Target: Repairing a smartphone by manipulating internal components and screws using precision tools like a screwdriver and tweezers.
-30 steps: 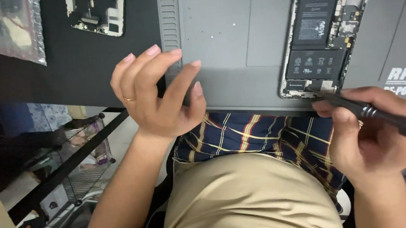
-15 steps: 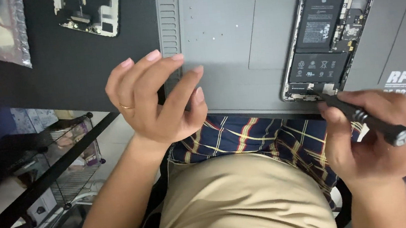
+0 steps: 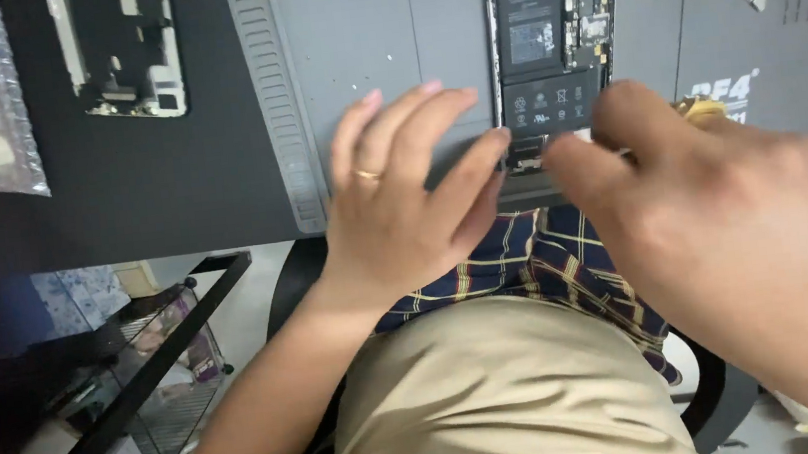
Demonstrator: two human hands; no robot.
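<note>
- Phone [image 3: 549, 36], opened, battery and boards exposed, flat on grey work mat [image 3: 373, 30] at 12 o'clock.
- Left hand [image 3: 411, 196]: fingers spread loose, holding nothing, hovering over mat edge, fingertips near phone's bottom end.
- Right hand [image 3: 723, 213]: blurred, at 3 o'clock, fingers pointing toward phone's bottom end; grip can't be judged.
- Second phone part [image 3: 120, 52] at 10 o'clock on dark desk.

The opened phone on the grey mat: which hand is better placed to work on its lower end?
Probably the right hand: its fingers reach the lower end of the opened phone, while the left hand hovers open beside it over the grey mat.
</note>
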